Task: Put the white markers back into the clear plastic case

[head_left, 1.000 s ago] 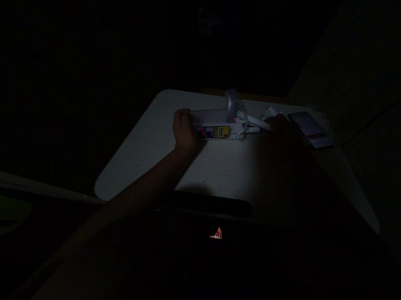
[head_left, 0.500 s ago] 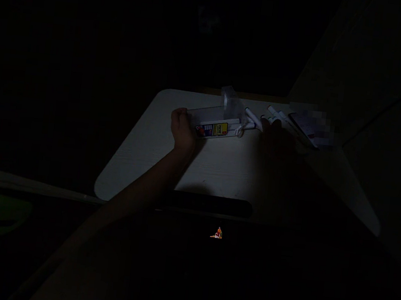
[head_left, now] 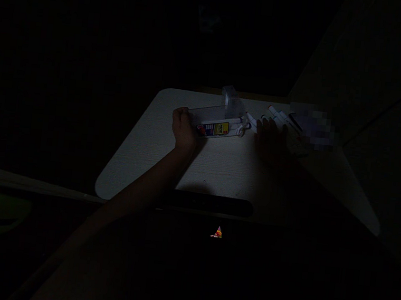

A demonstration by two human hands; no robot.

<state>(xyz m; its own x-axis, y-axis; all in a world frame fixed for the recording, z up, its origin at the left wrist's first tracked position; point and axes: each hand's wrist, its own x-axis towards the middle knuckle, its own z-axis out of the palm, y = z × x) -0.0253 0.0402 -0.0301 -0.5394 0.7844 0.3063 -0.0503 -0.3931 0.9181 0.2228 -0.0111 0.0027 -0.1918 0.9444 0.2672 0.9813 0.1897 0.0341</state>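
My left hand (head_left: 183,128) is wrapped round the closed end of a clear plastic marker case (head_left: 206,113) lying on its side. White markers (head_left: 238,121) lie inside it, their ends at the opening on the right, and a yellow and dark label (head_left: 212,129) faces me. My right hand (head_left: 271,137), dark in shadow, rests over loose markers with its fingers spread. One white marker (head_left: 251,119) lies between its fingertips and the case opening. Other loose markers (head_left: 278,114) lie just beyond the hand, one with an orange end. What is under the palm is hidden.
A clear plastic piece (head_left: 229,100) stands behind the case. The white table (head_left: 141,134) has rounded corners and a dark slot (head_left: 212,204) along its near edge. A blurred-out flat object (head_left: 312,126) lies at the right. Everything around is very dark.
My right hand has shifted slightly left towards the case, and its fingers are more spread. The marker ends at the case opening sit further in. My left hand stays on the case.
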